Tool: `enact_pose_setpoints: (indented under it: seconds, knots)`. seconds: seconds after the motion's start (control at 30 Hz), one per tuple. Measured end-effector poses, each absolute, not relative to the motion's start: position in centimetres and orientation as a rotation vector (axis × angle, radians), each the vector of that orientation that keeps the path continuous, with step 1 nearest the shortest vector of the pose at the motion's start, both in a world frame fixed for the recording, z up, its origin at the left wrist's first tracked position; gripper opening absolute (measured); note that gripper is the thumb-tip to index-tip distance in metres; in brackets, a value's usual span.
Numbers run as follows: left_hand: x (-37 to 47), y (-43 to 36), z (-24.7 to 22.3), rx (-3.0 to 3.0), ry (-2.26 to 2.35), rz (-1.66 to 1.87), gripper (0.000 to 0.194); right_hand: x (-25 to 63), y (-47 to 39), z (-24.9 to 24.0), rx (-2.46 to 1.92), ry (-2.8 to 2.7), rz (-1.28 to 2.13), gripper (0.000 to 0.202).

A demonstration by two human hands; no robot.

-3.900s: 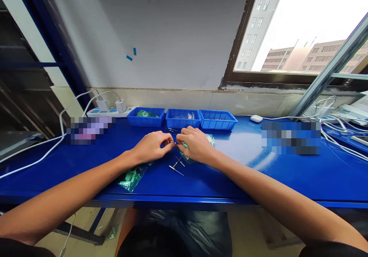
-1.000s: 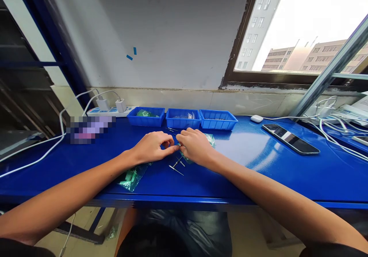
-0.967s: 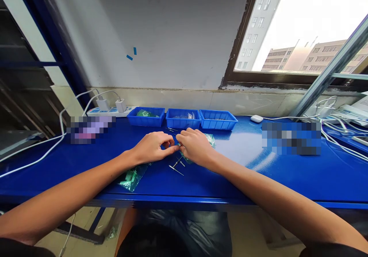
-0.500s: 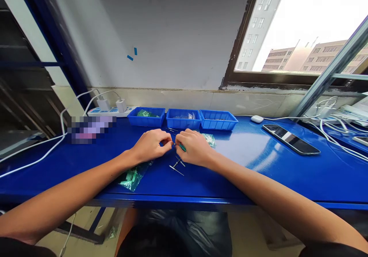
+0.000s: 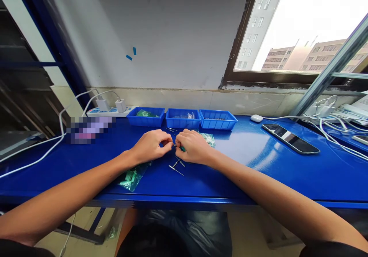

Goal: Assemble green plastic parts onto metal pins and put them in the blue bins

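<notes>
Over the middle of the blue table, my left hand (image 5: 153, 145) and my right hand (image 5: 193, 146) meet almost fingertip to fingertip. Both are closed in a pinch, and a tiny piece between the fingertips is too small to name. A bit of green shows under my right fingers. Just below the hands lie several thin metal pins (image 5: 176, 169). More thin rods (image 5: 171, 129) lie behind the fingers. A clear bag of pale green parts (image 5: 132, 178) sits below my left wrist, and another small bag (image 5: 209, 139) lies beyond my right hand.
Three blue bins stand in a row at the back: left (image 5: 146, 121), middle (image 5: 183, 123) and right (image 5: 218, 124). A power strip (image 5: 110, 112) with chargers is at the back left. A phone (image 5: 290, 139), a white case (image 5: 257, 118) and white cables (image 5: 335, 134) are on the right.
Both hands stay nearly in place. The green item at my right fingers shows less than before, and the fingertips have shifted slightly.
</notes>
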State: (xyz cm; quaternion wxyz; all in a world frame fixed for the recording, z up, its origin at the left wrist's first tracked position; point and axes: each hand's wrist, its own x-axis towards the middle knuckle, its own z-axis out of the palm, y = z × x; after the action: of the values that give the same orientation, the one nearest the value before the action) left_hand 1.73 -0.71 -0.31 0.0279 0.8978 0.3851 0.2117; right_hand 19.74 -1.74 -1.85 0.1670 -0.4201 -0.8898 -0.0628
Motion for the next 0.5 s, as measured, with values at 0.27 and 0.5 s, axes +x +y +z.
enact_pose_setpoints:
  seconds: [0.27,0.5]
  knots:
    - [1.74,-0.87,-0.31,2.737,1.201,0.601,0.021,19.91,-1.67,-1.64,-1.227,-2.565,-0.201,0.011]
    - [1.77,-0.93,-0.31,2.728,1.209,0.582,0.024,19.98,-1.84,-1.54,-1.262,-2.572,-0.271,0.009]
